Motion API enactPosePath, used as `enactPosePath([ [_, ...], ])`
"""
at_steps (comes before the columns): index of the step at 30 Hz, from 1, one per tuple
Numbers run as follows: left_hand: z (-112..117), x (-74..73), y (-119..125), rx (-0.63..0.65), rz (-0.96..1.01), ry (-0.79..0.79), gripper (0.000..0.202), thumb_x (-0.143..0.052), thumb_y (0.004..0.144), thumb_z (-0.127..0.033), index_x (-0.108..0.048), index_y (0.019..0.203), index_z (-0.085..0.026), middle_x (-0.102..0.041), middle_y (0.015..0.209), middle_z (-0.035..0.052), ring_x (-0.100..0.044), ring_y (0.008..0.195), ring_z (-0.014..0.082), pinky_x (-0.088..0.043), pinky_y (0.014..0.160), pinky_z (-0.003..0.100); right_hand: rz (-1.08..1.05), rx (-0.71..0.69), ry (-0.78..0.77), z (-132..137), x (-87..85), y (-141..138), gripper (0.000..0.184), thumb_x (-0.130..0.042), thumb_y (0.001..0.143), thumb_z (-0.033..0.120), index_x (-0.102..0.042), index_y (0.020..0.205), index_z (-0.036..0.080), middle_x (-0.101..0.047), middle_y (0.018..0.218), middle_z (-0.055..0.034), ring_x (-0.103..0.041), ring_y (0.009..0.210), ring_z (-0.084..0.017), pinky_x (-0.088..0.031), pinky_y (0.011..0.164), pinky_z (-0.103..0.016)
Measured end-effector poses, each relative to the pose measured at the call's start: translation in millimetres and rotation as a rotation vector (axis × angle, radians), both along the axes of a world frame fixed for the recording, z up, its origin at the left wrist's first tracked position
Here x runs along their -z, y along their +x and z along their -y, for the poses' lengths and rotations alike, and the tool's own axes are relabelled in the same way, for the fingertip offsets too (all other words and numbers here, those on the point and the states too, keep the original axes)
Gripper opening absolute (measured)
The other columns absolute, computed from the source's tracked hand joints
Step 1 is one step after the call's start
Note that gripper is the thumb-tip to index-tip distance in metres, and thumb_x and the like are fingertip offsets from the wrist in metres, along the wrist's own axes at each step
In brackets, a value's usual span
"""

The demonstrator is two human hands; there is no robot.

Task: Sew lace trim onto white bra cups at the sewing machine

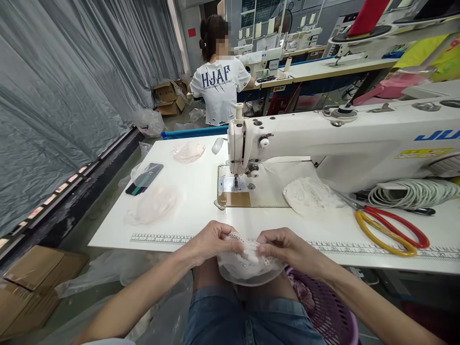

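Note:
Between my two hands hangs a white lace fabric piece [251, 266], rounded at its lower edge, over my lap at the table's front edge. My left hand [219, 242] pinches its upper left edge between thumb and fingers. On the other side my right hand [282, 244] pinches the upper right edge in the same way. Just beyond them stands a white sewing machine [287, 139], its needle area over a metal plate [230, 184]. A stack of white lace pieces [312, 194] lies right of the needle, under the machine's arm.
Scissors [391, 232] with red and yellow handles lie at the right, near a coiled pale cord [413, 194]. Sheer pale pieces [154, 203] and a dark phone [144, 178] rest on the left. A purple basket [334, 306] stands below. Ahead, a co-worker [219, 81] faces another machine.

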State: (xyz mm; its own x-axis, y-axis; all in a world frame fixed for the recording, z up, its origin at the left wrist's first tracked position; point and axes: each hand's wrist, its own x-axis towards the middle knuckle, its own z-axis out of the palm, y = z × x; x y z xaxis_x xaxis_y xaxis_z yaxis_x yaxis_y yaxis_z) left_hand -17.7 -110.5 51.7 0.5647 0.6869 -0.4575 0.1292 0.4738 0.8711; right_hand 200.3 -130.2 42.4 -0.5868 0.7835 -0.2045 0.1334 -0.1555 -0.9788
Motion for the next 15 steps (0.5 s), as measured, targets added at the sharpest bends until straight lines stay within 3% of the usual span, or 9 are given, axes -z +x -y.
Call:
enactPosePath([
  [3, 0.0, 3.4, 0.4, -0.006, 0.028, -0.023, 0.037, -0.079, 0.059, -0.039, -0.069, 0.075, -0.007, -0.067, 0.071, 0.0061, -0.057, 0.061, 0.0120, -0.043, 0.063, 0.024, -0.087, -0.068, -0.064, 0.5, -0.7, 4.6, 0.031, -0.060, 0.082, 0.043, -0.064, 0.073, 0.013, -0.055, 0.066, -0.0001, -0.044, 0.059, -0.010, -0.033, 0.055, -0.022],
  [7, -0.4, 6.9, -1.6, 0.000, 0.056, -0.063, 0.035, -0.079, 0.059, -0.039, -0.066, 0.070, -0.008, -0.061, 0.060, 0.0006, -0.050, 0.055, 0.0079, -0.037, 0.056, 0.020, -0.168, -0.135, -0.179, 3.4, -0.3, 9.9, 0.023, -0.069, 0.076, 0.035, -0.063, 0.079, 0.013, -0.053, 0.072, 0.0008, -0.047, 0.066, -0.011, -0.034, 0.060, -0.023],
  [15, 1.3, 6.2, 1.0, 0.008, 0.172, -0.144, 0.030, -0.079, 0.061, -0.034, -0.064, 0.068, -0.010, -0.064, 0.064, 0.0025, -0.057, 0.060, 0.0106, -0.043, 0.061, 0.021, -0.167, -0.218, -0.190, 5.3, 6.7, 21.8, 0.023, -0.072, 0.072, 0.032, -0.064, 0.073, 0.011, -0.056, 0.074, -0.0007, -0.049, 0.071, -0.013, -0.038, 0.066, -0.025],
])
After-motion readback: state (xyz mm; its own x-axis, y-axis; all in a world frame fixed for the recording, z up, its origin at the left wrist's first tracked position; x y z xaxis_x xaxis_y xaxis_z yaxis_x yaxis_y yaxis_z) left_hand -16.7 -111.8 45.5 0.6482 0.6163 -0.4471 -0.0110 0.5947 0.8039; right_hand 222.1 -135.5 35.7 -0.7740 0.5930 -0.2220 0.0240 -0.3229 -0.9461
